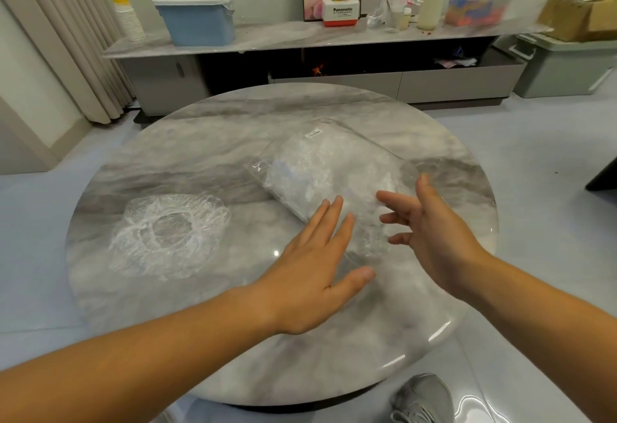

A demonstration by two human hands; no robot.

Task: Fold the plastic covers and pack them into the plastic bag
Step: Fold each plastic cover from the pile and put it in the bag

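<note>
A clear plastic bag (329,172) stuffed with crumpled white covers lies diagonally at the middle of the round marble table (207,155). One loose plastic cover (170,235) with a gathered elastic rim lies spread out on the table's left side. My left hand (314,269) is flat with straight fingers at the near end of the bag. Just right of that end, my right hand (430,225) hovers with its fingers spread and relaxed. Neither hand holds anything.
A long low cabinet (300,38) stands behind the table, bearing a blue bin (197,20), stacked paper cups (128,15), a Panasonic box (342,11) and other clutter. A grey storage box (564,65) sits at the right. My grey shoe (422,399) shows below the table edge.
</note>
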